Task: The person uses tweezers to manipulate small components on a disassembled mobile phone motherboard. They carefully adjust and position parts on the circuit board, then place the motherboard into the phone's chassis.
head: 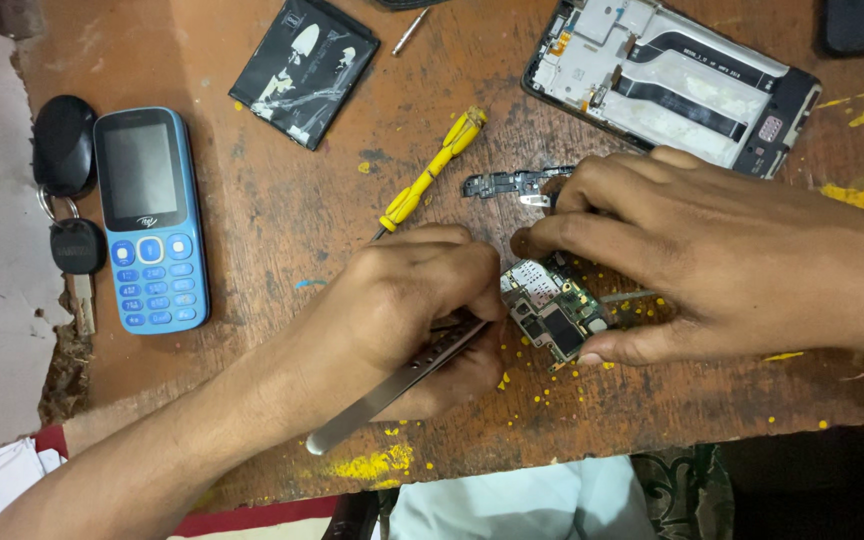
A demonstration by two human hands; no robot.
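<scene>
The left hand [407, 300] pinched slim steel tweezers [392, 385], fingers closed tight. The right hand [712, 270] gripped a small green circuit board [552, 305] on the worn wooden desk [282, 210].

Both forearms are showing bare, no sleeves reaching into view, no watch, no rings, no gloves. Left hand [407, 300] and right hand [692, 265] are both uncovered, nails trimmed short. Pale cloth, apparently the person's clothing, is showing past the desk's [282, 200] near edge, with red fabric near the left elbow.

Head camera looks steeply down, close over the wooden table [282, 210].
</scene>
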